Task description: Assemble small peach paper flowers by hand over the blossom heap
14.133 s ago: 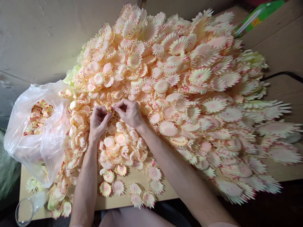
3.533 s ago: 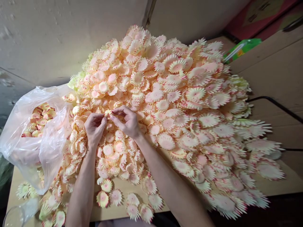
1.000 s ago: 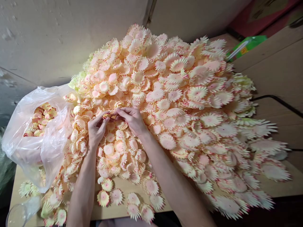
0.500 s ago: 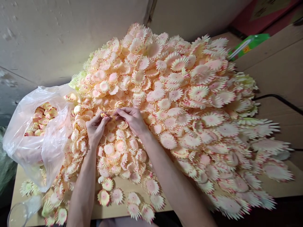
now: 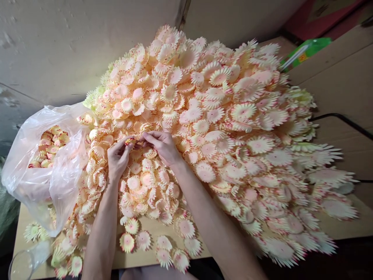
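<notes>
head: my left hand (image 5: pixel 117 159) pinches a flower (image 5: pixel 129 142), seemingly mid-shaping; whether my right hand (image 5: pixel 164 148) grips, i can't tell; next probably wants gentleness

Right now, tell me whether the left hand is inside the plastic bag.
No, the left hand pinches a small flower piece, apart from the plastic bag.
</notes>
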The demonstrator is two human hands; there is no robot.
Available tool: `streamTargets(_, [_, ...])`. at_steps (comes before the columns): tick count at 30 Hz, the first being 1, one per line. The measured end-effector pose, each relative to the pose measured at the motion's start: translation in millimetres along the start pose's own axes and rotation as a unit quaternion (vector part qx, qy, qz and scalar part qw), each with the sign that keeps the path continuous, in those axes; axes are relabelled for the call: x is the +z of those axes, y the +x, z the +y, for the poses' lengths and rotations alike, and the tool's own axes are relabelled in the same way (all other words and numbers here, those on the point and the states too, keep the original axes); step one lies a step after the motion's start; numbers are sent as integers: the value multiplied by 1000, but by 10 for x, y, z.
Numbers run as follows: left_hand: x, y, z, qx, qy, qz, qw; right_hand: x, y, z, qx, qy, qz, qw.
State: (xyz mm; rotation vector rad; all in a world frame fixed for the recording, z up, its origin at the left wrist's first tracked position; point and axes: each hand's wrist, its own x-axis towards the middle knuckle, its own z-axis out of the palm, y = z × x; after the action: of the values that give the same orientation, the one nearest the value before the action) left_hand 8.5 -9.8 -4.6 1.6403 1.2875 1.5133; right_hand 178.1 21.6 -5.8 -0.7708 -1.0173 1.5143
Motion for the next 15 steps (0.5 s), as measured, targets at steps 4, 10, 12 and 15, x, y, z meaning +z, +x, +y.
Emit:
streamTargets(4, [21, -8, -11, -15, -42, 11, 999, 11, -3, 5, 8, 8, -6, 1000])
streamTargets(10, [59, -16, 50, -48, -108, 16, 993, 5, -5, 10, 0, 9, -7, 1000])
streamTargets(12, [58, -15, 67, -42, -101, 13, 994, 1, 1, 7, -5, 3, -11, 1000])
streamTargets(15, [52, -10, 84, -40, -89, 8, 995, -4, 6, 5, -4, 1, -13, 1000])
